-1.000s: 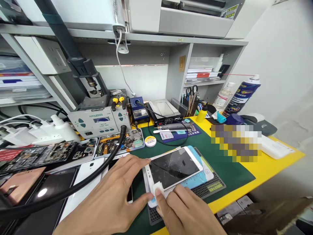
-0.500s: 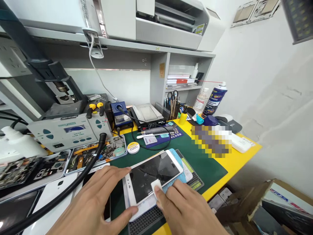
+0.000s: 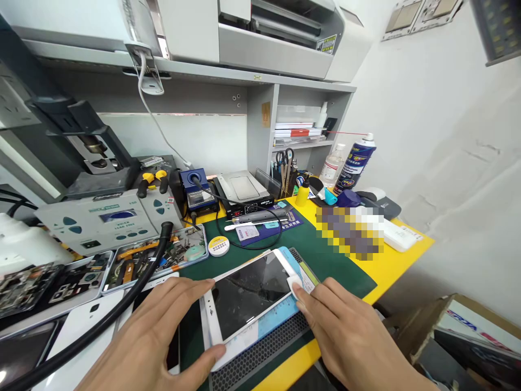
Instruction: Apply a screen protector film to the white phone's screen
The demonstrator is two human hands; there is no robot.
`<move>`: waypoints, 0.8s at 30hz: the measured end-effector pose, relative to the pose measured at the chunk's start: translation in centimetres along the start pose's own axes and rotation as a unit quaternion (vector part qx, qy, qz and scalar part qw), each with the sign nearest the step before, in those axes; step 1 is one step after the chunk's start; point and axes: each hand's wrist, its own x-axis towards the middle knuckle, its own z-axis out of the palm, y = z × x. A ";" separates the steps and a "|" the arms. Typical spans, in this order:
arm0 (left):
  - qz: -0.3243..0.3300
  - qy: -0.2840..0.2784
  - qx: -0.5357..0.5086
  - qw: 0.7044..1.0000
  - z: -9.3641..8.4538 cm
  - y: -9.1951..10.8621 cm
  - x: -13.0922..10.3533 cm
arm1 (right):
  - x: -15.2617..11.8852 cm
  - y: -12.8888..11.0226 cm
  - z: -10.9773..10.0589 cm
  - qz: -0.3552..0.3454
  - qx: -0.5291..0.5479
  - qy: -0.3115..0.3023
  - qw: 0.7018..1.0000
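Note:
A white-framed phone with a dark, smudged screen lies face up on a pale blue printed sheet. Under that sheet is a black honeycomb-patterned pad. My left hand spans the phone's near-left end, thumb at the lower corner and fingertips at the upper one, steadying it by its edges. Between thumb and fingers, my right hand pinches a small white flat piece. That piece touches the phone at its right end; its exact kind is not clear.
A green mat covers the yellow bench. A black hose crosses at left beside a tray of small parts. Behind stand a soldering station and a round tin. A spray can stands at right.
My right hand has moved right with the small white piece, from the screen's lower middle to the phone's right end. My left hand stays at the left end. The view shifted slightly.

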 end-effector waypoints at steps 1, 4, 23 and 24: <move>0.002 0.000 0.003 1.000 0.0 0.0 0.0 | 0.0 0.1 0.0 0.010 0.003 0.001 1.000; 0.001 -0.005 0.011 1.000 0.0 0.0 0.1 | 0.1 0.0 -0.1 0.025 0.003 0.004 1.000; 0.006 0.017 0.002 1.000 0.9 -0.6 -0.2 | 3.7 -7.7 4.3 0.065 0.027 0.211 0.975; 0.005 0.028 -0.006 1.000 1.0 -0.7 -0.3 | 3.5 -7.3 4.1 0.047 0.030 0.185 0.981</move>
